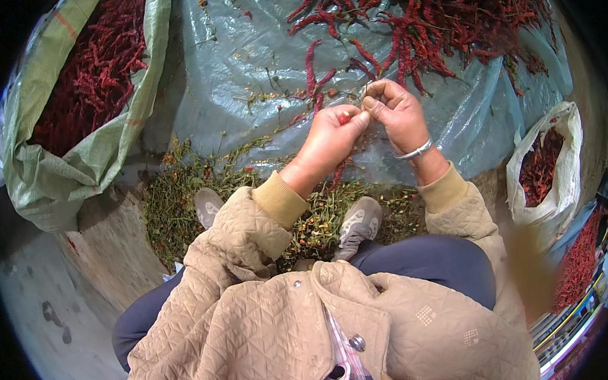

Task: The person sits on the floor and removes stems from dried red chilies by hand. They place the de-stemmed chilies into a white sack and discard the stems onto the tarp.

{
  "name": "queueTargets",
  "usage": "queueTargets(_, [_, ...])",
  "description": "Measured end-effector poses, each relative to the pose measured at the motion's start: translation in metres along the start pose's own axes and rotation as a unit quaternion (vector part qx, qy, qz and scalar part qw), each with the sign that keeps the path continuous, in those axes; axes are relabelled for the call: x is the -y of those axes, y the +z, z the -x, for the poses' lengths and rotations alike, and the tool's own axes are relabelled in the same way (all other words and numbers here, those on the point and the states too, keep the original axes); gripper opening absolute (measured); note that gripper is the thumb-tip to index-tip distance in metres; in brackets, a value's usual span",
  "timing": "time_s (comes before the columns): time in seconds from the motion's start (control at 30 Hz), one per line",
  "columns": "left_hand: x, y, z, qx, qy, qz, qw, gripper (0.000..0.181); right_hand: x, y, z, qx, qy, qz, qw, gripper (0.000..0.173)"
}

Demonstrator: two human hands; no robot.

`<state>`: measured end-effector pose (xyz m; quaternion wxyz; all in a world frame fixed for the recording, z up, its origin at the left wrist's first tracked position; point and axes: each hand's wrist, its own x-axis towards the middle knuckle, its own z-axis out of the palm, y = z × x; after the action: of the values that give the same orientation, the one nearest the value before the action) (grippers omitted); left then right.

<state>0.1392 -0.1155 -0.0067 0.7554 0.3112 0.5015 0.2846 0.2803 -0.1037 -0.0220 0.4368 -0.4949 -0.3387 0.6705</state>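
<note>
My left hand [329,137] is closed, and a small red piece with a pale end [344,117], apparently a chili pepper, pokes out between thumb and forefinger. Below that hand, part of a red chili [340,173] shows; whether it is in the palm is hidden. My right hand [399,111], a silver bangle on its wrist, meets the left at the fingertips. Its thumb and forefinger pinch something thin, apparently a chili stem. Just beyond the fingers lies a bright red chili [366,55]. Loose dried chilies [310,68] are scattered on the clear plastic sheet [221,91].
A large heap of dried red chilies [460,16] covers the sheet's far right. An open woven sack of chilies [157,48] stands at left, a smaller white sack [572,140] at right. Green stems and scraps [181,212] lie around my shoes [360,223]. More chilies [579,268] lie far right.
</note>
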Motion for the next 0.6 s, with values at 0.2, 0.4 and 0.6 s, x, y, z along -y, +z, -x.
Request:
queueTargets(0.2, [0.01,-0.025,0.056,0.313,0.267,-0.458,0.788,0.017,-0.032,0.008,0.015,0.093,0.24,-0.164,0.952,0.009])
queueTargets(0.4, [-0.01,-0.098,0.051,0.016,0.065,-0.235,0.97,0.006,-0.05,0.018,0.017,0.358,0.0,0.367,0.859,0.013])
queueTargets(0.6, [-0.023,-0.1,0.013,-0.153,-0.011,0.052,0.987,0.011,-0.037,0.027,-0.082,0.154,-0.342,0.572,0.729,0.016])
